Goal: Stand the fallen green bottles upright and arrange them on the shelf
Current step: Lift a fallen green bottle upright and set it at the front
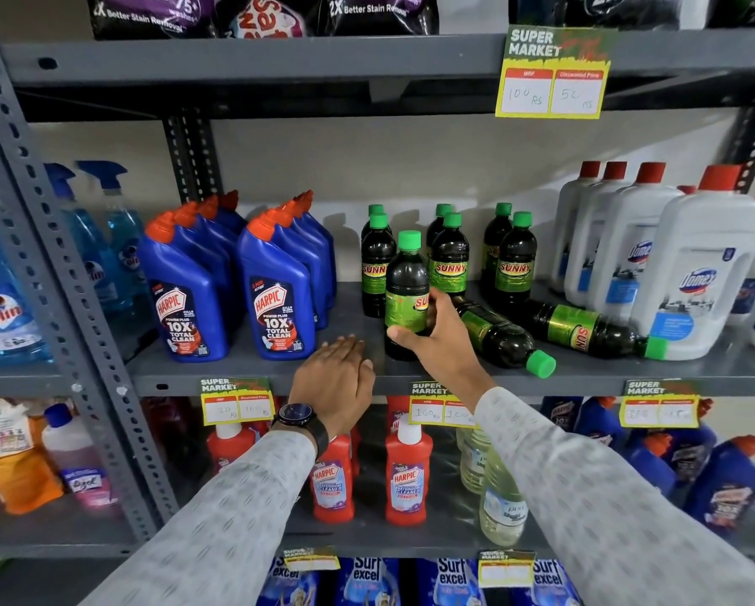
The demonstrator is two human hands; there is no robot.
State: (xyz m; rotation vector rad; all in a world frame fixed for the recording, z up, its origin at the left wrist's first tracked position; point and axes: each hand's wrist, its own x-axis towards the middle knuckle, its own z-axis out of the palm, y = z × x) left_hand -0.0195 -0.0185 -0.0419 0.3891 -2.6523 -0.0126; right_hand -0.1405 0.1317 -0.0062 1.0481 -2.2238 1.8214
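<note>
My right hand [437, 338] grips a dark green-capped Sunny bottle [406, 282], which stands upright near the front of the grey shelf [244, 373]. Right of it two more Sunny bottles lie on their sides: the nearer fallen bottle [504, 338] with its cap toward the shelf's front edge, the farther fallen bottle [594, 330] with its cap against a white Domex jug. Behind them several Sunny bottles [450, 260] stand upright in pairs. My left hand [336, 378] rests flat on the shelf's front edge, left of the held bottle, holding nothing.
Blue Harpic bottles [275, 295] stand in rows to the left, white Domex jugs [699, 264] to the right. Yellow price tags [235, 402] hang on the shelf edge. Red Harpic bottles [408, 474] fill the shelf below. Blue Colin sprayers [3, 299] occupy the neighbouring rack.
</note>
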